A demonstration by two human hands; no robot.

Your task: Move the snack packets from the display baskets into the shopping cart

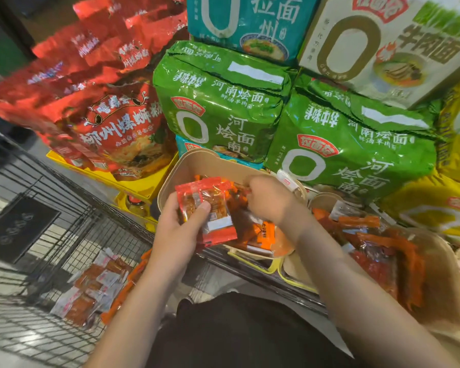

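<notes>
Red packets (210,208) sit pinched in the left hand (181,227) just above the basket (197,160) — right hand (268,200) curls into it, its grasp hidden; cart (64,235) left of the basket.

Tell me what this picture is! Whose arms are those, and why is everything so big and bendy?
There is no robot here. The arms belong to a person wearing a camera on their head, so you see just what they see when looking down. That wide lens makes things look curved.

The person is in a shop. Their left hand holds red snack packets, with the fingers curled round them. Their right hand reaches into a tan display basket full of more orange and red packets. Its fingers look curled, but it is blurry, so I cannot tell whether it holds one.

Low on the left is a black wire shopping cart. Some packets in the cart already lie on its bottom.

Behind the basket are big bags of noodles: green ones and red ones.
</notes>
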